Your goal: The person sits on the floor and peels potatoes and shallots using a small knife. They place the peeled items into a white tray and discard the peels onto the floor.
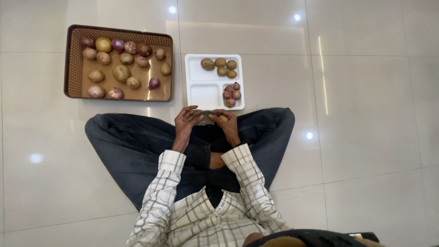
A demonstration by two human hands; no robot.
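Seated person is gripping a potato (222, 118) in the right hand (227, 124); the left hand (186, 120) is curling loosely beside it, above the lap. Ahead, a white tray (201, 93) is keeping potatoes and onions apart; a brown tray (73, 59) is holding both mixed.

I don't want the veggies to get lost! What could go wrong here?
The potato in the right hand could slip and roll across the smooth tiled floor. The onions are piled tight in a small compartment of the white tray, so another might tumble out. The left hand holds something dark; I can't tell what it is.
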